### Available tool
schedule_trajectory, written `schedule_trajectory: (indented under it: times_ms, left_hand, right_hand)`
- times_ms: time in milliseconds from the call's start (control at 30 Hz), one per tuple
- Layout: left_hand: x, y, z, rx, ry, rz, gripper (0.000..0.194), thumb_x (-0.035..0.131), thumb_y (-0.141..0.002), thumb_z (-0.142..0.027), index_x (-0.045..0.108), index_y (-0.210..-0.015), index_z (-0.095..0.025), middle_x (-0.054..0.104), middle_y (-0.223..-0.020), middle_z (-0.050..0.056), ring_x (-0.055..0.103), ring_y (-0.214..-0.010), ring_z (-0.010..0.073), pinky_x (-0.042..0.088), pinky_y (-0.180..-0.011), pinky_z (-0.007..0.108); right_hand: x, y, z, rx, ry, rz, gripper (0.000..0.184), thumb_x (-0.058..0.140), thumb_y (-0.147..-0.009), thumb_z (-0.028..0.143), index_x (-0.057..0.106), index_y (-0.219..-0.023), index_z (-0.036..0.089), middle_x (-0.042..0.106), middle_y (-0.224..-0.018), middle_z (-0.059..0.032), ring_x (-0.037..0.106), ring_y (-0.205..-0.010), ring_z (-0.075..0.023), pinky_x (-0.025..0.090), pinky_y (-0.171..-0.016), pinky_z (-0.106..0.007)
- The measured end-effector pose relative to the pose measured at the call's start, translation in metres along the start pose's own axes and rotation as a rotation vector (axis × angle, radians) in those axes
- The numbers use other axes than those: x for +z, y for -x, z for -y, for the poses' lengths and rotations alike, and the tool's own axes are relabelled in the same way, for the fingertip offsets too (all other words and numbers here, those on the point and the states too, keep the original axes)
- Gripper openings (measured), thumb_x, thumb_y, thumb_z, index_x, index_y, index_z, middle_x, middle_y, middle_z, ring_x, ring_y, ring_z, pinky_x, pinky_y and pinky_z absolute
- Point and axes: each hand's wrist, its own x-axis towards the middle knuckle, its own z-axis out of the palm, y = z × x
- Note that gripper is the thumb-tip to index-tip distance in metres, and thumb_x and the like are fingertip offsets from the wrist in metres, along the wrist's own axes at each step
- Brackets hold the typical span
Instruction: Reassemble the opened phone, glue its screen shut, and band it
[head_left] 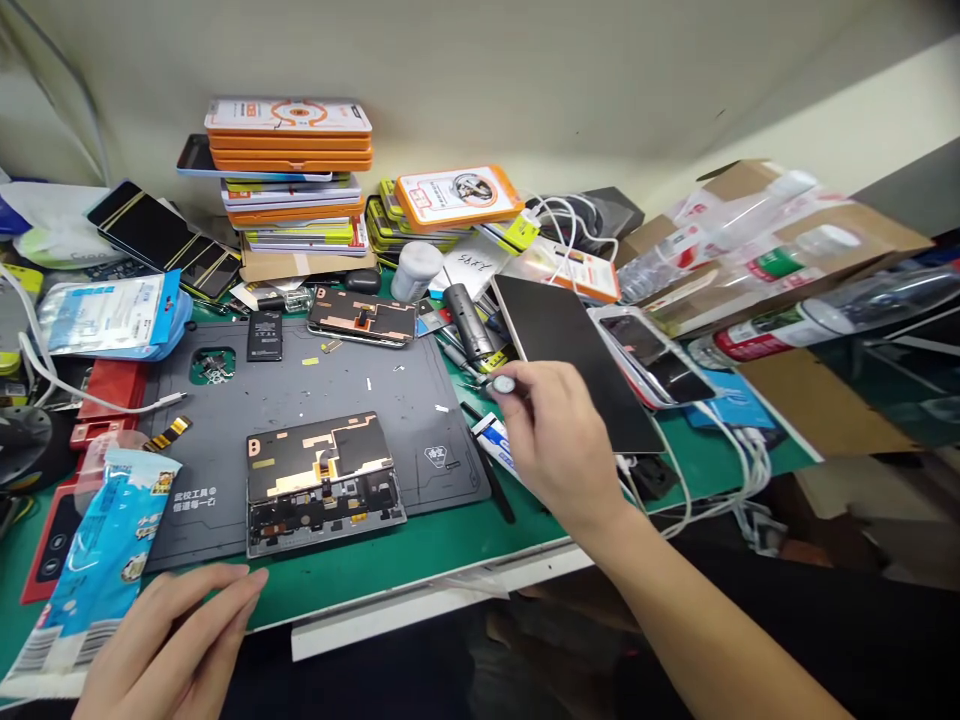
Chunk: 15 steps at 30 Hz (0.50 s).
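Observation:
An opened phone (322, 482) with its board and copper shielding exposed lies on the grey repair mat (300, 390). My left hand (169, 640) rests at the table's front edge beside a blue-white packet (105, 560), fingers stretched out, holding nothing. My right hand (559, 440) hovers right of the mat, fingers pinched on a small round silver-tipped tool (503, 384). A second opened phone (363, 317) lies at the mat's far edge, next to a small black battery (264, 335).
A stack of orange phone boxes (289, 165) stands at the back. A dark tablet (574, 355) and a phone (649, 355) lie to the right, with white cables (720, 450). Plastic bottles (787, 330) sit in a cardboard box at far right. Screens and packets crowd the left.

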Motion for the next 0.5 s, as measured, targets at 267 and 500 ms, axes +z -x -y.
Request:
schedule_trajectory:
  times_ms: [267, 500]
  left_hand:
    - [-0.003, -0.005, 0.002, 0.048, -0.030, 0.007, 0.036, 0.072, -0.097, 0.008, 0.080, -0.117, -0.021, 0.081, -0.108, 0.002, 0.077, -0.092, 0.0145, 0.057, -0.096, 0.032]
    - [-0.003, 0.011, 0.018, 0.099, -0.026, 0.044, 0.038, 0.077, -0.094, 0.008, 0.081, -0.121, -0.019, 0.079, -0.114, 0.005, 0.076, -0.097, 0.0158, 0.060, -0.094, 0.031]
  right_hand:
    - [-0.026, -0.046, -0.016, 0.104, 0.031, 0.124, 0.022, 0.056, -0.107, 0.029, 0.070, -0.122, 0.023, 0.077, -0.119, -0.0101, 0.074, -0.111, -0.0270, 0.058, -0.094, -0.042]
    - [-0.027, -0.065, -0.023, 0.097, 0.005, 0.315, 0.019, 0.068, -0.104, 0.032, 0.072, -0.118, 0.020, 0.077, -0.097, -0.0036, 0.075, -0.085, -0.0192, 0.062, -0.079, -0.035]
